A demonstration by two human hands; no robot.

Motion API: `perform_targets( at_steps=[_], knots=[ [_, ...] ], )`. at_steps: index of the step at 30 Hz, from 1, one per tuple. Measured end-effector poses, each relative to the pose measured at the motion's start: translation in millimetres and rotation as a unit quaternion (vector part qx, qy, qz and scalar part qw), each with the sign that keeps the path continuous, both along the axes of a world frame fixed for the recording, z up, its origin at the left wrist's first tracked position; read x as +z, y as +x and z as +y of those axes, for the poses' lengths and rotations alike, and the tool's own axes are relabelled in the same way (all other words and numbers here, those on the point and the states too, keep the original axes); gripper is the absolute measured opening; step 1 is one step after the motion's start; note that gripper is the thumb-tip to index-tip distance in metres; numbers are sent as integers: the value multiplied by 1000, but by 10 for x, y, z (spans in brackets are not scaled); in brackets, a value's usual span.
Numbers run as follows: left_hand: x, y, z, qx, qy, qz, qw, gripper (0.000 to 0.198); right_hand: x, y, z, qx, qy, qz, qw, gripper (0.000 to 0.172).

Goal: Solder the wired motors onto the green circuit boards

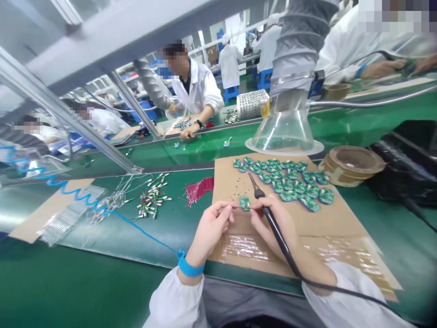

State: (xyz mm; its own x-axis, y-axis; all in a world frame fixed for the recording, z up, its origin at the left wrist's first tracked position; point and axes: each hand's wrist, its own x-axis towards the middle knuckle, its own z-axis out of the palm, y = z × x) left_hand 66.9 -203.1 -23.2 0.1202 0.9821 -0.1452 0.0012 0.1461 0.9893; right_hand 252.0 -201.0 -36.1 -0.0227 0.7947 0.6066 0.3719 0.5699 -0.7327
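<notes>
Over cardboard (pixel 327 218), left hand (pixel 209 228) pinches wire (pixel 237 207), right (pixel 269 223) iron (pixel 280 237).

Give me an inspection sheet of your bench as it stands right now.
Surface: cardboard sheet on a green bench mat, clear plastic film along its near part.
Job's things: small green circuit board between the hands; heap of green circuit boards beyond it.
Clutter: bundle of red wires; wired components; brown tape roll.
Hands: left hand pinches a thin wire at the board; right hand grips a black soldering iron.
Cables: blue coiled cord to a blue wrist strap; black iron cable.
Surroundings: clear fume hood; co-worker across the bench.
</notes>
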Motion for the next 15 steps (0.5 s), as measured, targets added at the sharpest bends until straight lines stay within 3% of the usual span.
perform_targets(
  at_steps=[3,8,11,15],
  knots=[
    [46,-320,293,58,46,69,995,38,-14,9,8,16,7,-2,1000,24],
    [269,-888,903,141,152,178,962,22,-7,13,12,38,15,1,999,23],
    [305,-958,976,125,201,236,942,12,5,28,10,32,24,6,999,22],
    [234,-899,921,75,227,275,931,15,-16,42,14,17,22,10,1000,19]
  ],
)
